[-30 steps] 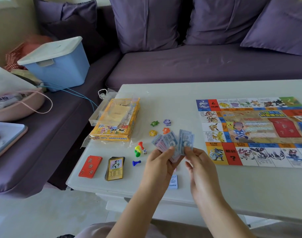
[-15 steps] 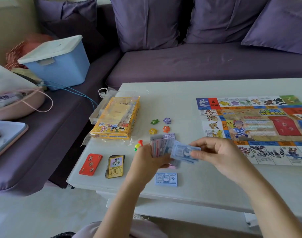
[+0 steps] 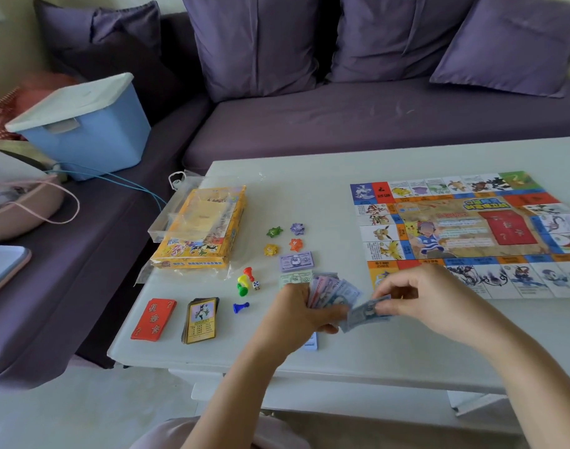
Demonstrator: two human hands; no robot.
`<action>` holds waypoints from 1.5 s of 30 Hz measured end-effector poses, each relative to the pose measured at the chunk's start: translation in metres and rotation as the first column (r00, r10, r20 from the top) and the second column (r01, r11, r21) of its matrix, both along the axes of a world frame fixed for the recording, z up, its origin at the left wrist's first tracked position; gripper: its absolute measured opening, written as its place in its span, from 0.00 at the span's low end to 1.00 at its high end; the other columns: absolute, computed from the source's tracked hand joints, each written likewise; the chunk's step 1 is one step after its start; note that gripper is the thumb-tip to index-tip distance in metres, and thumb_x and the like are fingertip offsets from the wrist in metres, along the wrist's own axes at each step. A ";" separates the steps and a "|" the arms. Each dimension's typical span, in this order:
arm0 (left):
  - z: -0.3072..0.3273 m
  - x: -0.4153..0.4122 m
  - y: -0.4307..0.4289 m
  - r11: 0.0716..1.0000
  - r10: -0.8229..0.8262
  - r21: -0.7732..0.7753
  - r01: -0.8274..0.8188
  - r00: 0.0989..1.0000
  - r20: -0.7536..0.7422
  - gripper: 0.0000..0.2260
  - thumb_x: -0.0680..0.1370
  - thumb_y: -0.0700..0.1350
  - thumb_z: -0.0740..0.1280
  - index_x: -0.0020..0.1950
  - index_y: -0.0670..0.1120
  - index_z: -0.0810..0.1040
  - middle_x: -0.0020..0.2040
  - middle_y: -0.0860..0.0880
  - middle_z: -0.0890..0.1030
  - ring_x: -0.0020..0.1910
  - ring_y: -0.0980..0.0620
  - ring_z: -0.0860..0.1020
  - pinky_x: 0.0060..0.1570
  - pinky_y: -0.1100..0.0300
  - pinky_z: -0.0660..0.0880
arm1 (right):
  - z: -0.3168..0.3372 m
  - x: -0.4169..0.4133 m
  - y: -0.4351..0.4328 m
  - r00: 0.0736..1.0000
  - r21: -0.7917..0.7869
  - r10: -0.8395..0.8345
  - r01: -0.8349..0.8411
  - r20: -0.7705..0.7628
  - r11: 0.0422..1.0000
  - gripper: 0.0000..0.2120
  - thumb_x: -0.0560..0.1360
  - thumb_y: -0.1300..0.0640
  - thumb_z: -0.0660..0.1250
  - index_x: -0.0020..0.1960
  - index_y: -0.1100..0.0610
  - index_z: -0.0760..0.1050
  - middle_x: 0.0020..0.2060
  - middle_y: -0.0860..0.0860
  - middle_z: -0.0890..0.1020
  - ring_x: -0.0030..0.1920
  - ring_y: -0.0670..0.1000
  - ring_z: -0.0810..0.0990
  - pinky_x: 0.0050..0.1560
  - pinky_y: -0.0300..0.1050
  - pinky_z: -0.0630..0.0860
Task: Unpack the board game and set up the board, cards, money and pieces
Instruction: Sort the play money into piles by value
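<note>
Holding a fan of play banknotes (image 3: 329, 291), the left hand (image 3: 296, 314) is curling its grip round their lower ends, low over the white bench (image 3: 342, 354). The right hand (image 3: 432, 303) is pinching a single blue note (image 3: 364, 314) in a narrow grip of thumb and fingertips, and that note is touching the fan's near edge. A pale blue note pile (image 3: 311, 344) is peeking out from under the left wrist. Just beyond the fan, a green note (image 3: 293, 279) and a purple note (image 3: 296, 261) are lying flat on the bench.

Further left, a yellow game box (image 3: 202, 234) is lying flat inside a clear plastic wrapper; what it is holding cannot be told. On the purple sofa (image 3: 342, 124), a blue storage bin (image 3: 92, 144) is sitting with its white lid on, hiding its contents, and a pink bag (image 3: 24, 209) is lying beside it.

Between the box and the notes, four star tokens (image 3: 295, 244) are sitting in a small square. Nearer, a red, yellow and green cluster of pawns (image 3: 243, 281) is lying beside a white die (image 3: 256, 285), with a blue pawn (image 3: 240, 307) lying apart. A red card deck (image 3: 153, 320) and a yellow-framed card deck (image 3: 201, 320) are sitting side by side near the bench's left front edge. The game board (image 3: 471, 234) is lying unfolded at right, its near corner being covered by the right hand.
</note>
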State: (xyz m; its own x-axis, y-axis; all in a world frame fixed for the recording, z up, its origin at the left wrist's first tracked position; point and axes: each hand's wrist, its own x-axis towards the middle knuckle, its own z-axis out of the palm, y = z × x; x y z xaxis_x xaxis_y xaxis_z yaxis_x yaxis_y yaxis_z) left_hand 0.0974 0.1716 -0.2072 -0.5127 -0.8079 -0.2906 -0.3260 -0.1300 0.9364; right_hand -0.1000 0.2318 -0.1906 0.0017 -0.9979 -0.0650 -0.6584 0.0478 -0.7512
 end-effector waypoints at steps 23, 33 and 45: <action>-0.009 -0.045 0.009 0.934 0.285 0.301 -0.195 0.912 -0.296 0.05 0.71 0.37 0.72 0.46 0.42 0.81 0.39 0.46 0.84 0.37 0.54 0.82 0.37 0.62 0.79 | -0.033 0.030 0.013 0.114 0.427 -0.467 0.262 0.877 0.865 0.09 0.71 0.66 0.66 0.50 0.63 0.79 0.30 0.51 0.78 0.29 0.46 0.73 0.25 0.33 0.71; -0.005 -0.044 0.010 0.957 0.196 0.264 -0.116 0.934 -0.299 0.07 0.77 0.45 0.66 0.48 0.43 0.80 0.36 0.49 0.81 0.35 0.56 0.80 0.36 0.62 0.78 | -0.030 0.020 0.016 0.368 0.235 -0.371 0.365 0.853 0.901 0.06 0.75 0.66 0.64 0.47 0.60 0.80 0.34 0.53 0.82 0.32 0.48 0.80 0.31 0.35 0.75; -0.019 -0.049 0.008 0.984 0.136 -0.108 -0.139 0.990 -0.031 0.10 0.81 0.43 0.61 0.41 0.44 0.75 0.37 0.51 0.80 0.29 0.57 0.76 0.32 0.62 0.73 | -0.056 -0.021 0.031 0.964 -0.320 -0.134 0.056 -0.229 0.946 0.06 0.73 0.64 0.70 0.46 0.53 0.80 0.36 0.43 0.77 0.33 0.42 0.76 0.34 0.34 0.70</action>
State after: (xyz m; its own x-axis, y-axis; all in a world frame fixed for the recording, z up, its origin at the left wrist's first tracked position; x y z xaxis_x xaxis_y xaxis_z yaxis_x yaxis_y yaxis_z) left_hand 0.0487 0.1797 -0.2266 -0.4002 -0.8974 -0.1857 -0.2902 -0.0682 0.9545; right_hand -0.1215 0.2631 -0.2463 -0.0709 -0.9633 0.2589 -0.8271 -0.0883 -0.5551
